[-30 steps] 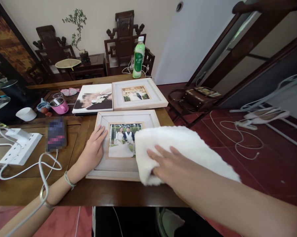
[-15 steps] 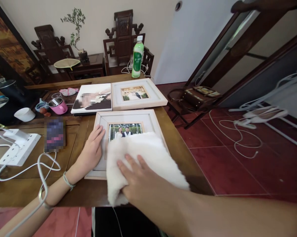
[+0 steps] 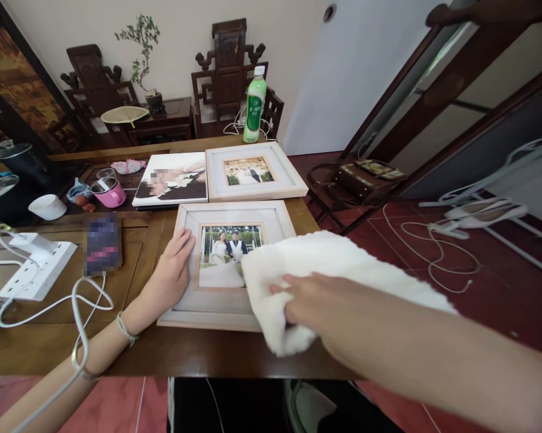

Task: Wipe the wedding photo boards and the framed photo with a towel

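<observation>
A pale wooden picture frame [image 3: 239, 307] lies flat on the table before me, with a wedding photo [image 3: 221, 264] inside. My left hand [image 3: 174, 264] grips the frame's left side, its fingers resting over the edge. A fluffy white cloth [image 3: 338, 255] is bunched under my right hand [image 3: 307, 300], whose fingers are curled into it. The cloth covers the lower right of the frame and part of the photo, and its far end hangs past the table's right edge.
Behind stand a second framed photo [image 3: 293, 180], a white photo panel [image 3: 171, 195] and a green bottle [image 3: 254, 108]. To the left are a pink mug [image 3: 110, 193], a white cup [image 3: 47, 207], a power strip [image 3: 36, 279] and a white cable [image 3: 83, 337] crossing my left forearm.
My right hand has slid the cloth to the right, uncovering more of the photo and the frame's lower border. My left hand keeps its place on the frame.
</observation>
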`<state>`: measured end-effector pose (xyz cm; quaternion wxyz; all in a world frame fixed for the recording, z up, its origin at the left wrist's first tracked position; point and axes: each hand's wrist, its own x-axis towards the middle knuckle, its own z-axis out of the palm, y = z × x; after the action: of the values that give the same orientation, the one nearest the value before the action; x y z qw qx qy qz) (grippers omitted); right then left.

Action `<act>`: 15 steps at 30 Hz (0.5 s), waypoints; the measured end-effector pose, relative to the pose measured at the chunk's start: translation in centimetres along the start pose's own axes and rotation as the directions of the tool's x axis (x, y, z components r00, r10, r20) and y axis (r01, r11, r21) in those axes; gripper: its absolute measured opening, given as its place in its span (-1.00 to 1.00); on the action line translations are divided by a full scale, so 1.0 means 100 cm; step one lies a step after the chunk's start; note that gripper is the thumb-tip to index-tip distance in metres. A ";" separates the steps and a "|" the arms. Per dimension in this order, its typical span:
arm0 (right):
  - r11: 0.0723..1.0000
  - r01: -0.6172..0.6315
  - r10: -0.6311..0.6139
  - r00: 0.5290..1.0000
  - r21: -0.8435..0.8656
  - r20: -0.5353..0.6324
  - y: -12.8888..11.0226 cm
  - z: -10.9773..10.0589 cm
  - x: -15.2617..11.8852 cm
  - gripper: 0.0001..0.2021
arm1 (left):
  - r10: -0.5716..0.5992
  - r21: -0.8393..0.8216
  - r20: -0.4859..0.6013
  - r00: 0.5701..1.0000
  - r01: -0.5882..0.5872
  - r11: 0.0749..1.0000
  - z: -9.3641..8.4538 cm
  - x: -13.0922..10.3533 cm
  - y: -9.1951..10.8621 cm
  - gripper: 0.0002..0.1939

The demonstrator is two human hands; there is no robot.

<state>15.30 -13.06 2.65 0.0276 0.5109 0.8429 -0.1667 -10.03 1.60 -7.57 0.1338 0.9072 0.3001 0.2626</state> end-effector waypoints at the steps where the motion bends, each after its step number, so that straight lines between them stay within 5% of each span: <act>1: 0.999 -0.038 0.038 0.999 0.012 -0.039 0.008 -0.011 -0.002 -0.60 | 0.005 0.000 -0.003 1.000 -0.005 1.000 0.000 0.000 0.000 -0.44; 5: 0.944 -0.235 0.190 0.961 -0.231 -0.199 0.032 -0.041 0.028 -0.55 | 0.008 -0.009 -0.004 1.000 -0.008 1.000 0.000 0.000 0.000 -0.41; 8: 0.916 -0.203 0.097 0.949 -0.347 -0.299 0.044 -0.041 0.075 -0.51 | -0.002 -0.017 0.002 1.000 0.002 1.000 -0.001 0.000 0.001 -0.42; 12: 0.904 -0.036 -0.059 0.976 -0.425 -0.209 0.050 -0.025 0.121 -0.58 | 0.007 -0.033 -0.003 1.000 -0.007 0.999 -0.003 0.000 0.002 -0.43; 15: 0.896 -0.044 -0.040 0.983 -0.442 -0.179 0.049 -0.017 0.126 -0.64 | 0.000 -0.043 0.003 1.000 0.000 0.999 -0.003 -0.001 0.001 -0.43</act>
<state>13.79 0.25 0.31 0.0659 0.5049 0.8571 0.0780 -10.19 1.50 -7.29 0.1540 0.9045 0.2942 0.2675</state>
